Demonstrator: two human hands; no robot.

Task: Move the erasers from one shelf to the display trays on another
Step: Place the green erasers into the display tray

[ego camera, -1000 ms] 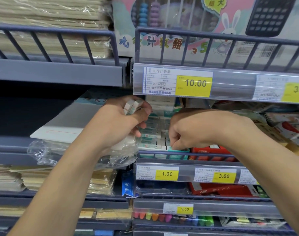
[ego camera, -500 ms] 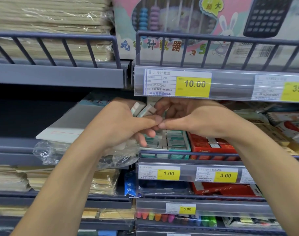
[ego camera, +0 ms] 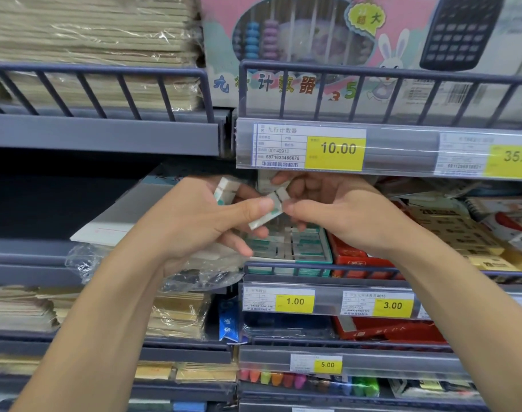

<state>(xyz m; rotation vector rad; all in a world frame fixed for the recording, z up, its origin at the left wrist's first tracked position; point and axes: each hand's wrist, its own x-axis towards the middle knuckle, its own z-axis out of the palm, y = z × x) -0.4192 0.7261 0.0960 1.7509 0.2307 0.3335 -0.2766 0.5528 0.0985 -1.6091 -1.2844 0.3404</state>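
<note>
Erasers (ego camera: 286, 248) already fill most of the tray (ego camera: 328, 254); my left hand (ego camera: 194, 224) grips a few more, and my right hand (ego camera: 337, 215) pinches one eraser (ego camera: 270, 211) above it.

The left hand (ego camera: 200, 221) hides part of the display tray (ego camera: 286, 248); the "35.0" price tag (ego camera: 510, 157) is cut off.

One eraser (ego camera: 270, 210), white with a green-and-white sleeve, sits tilted between the left hand (ego camera: 194, 224) and the right hand (ego camera: 340, 212), pinched by both thumbs. More erasers (ego camera: 225, 190) of the same kind protrude from the top of the left hand. Below both hands, the display tray (ego camera: 328, 248), green-rimmed, holds rows of erasers lying flat.
</note>
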